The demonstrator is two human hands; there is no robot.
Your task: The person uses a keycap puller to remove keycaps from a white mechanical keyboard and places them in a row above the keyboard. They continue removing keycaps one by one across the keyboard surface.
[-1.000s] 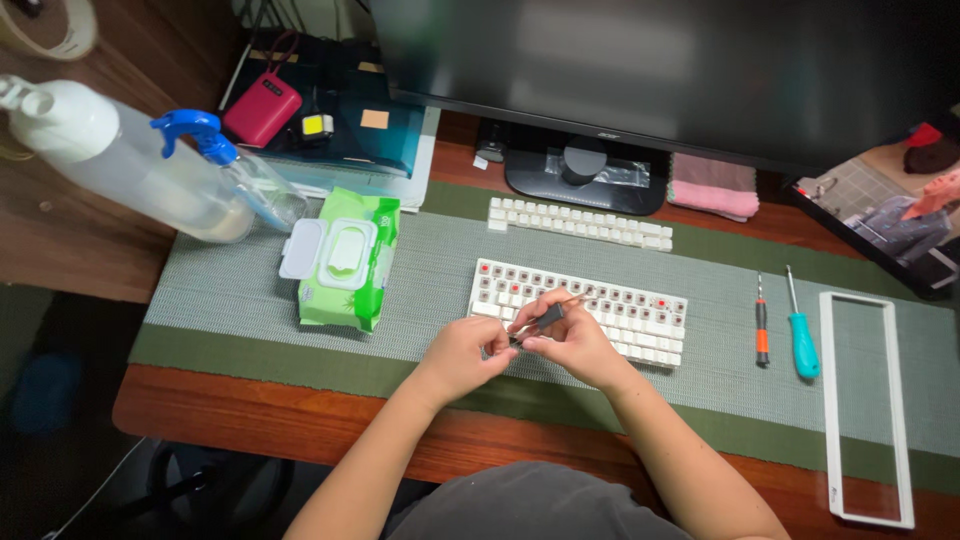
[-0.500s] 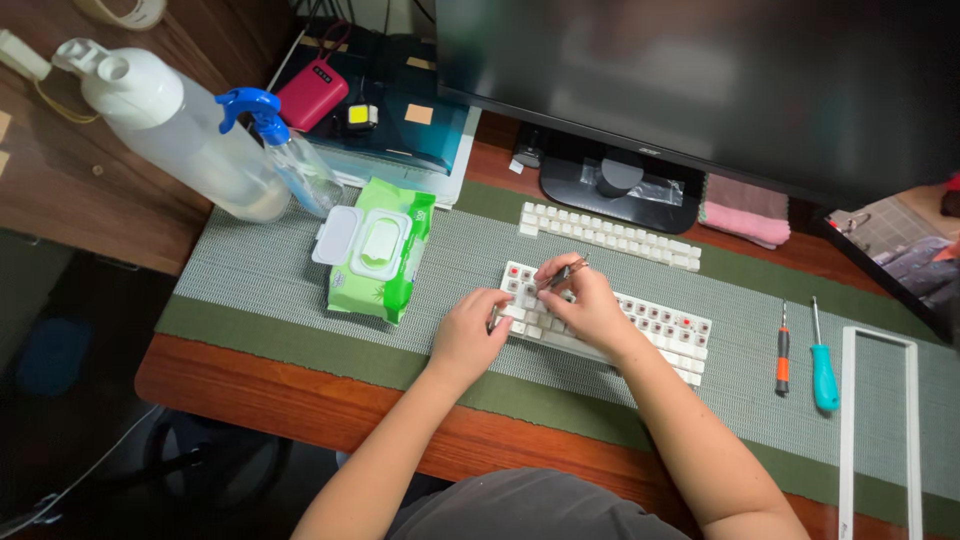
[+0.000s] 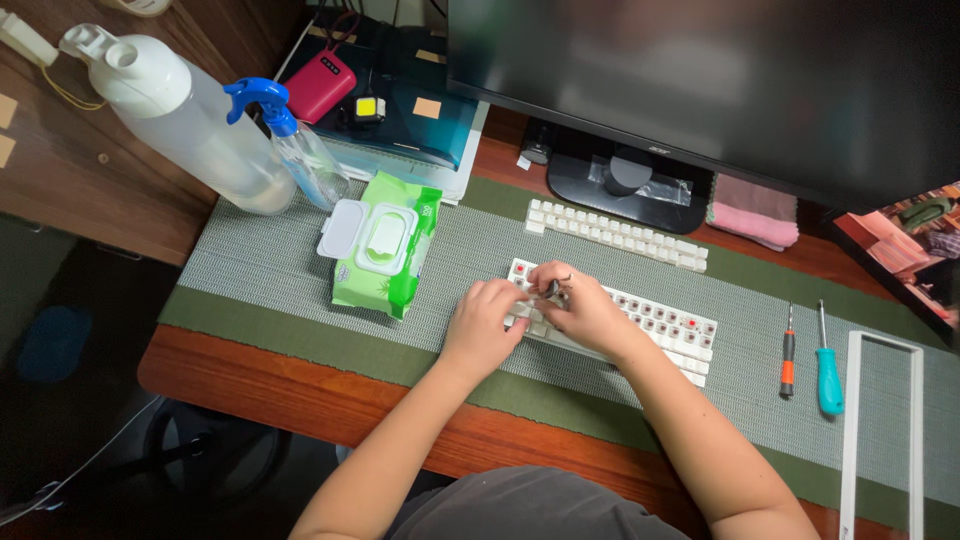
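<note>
A white keyboard (image 3: pixel 660 325) with several keycaps off and red switches showing lies on the grey-green mat (image 3: pixel 280 270). My right hand (image 3: pixel 580 305) pinches a small dark keycap puller tool (image 3: pixel 555 287) over the keyboard's left end. My left hand (image 3: pixel 485 325) rests on the keyboard's left edge, fingers curled against the keys, right beside my right hand. A row of loose white keycaps (image 3: pixel 615 232) lies behind the keyboard.
A green wet-wipe pack (image 3: pixel 380 245) lies left of the keyboard, with a large clear bottle (image 3: pixel 180 120) and blue spray bottle (image 3: pixel 290 140) behind. Two screwdrivers (image 3: pixel 808 355) and a white frame (image 3: pixel 880 440) lie right. A monitor (image 3: pixel 700 80) stands behind, a pink cloth (image 3: pixel 755 215) beside its stand.
Both hands have moved from the keyboard's front edge onto its left end. The tool has dropped from pointing up to pressing down on the keys. The view shifted.
</note>
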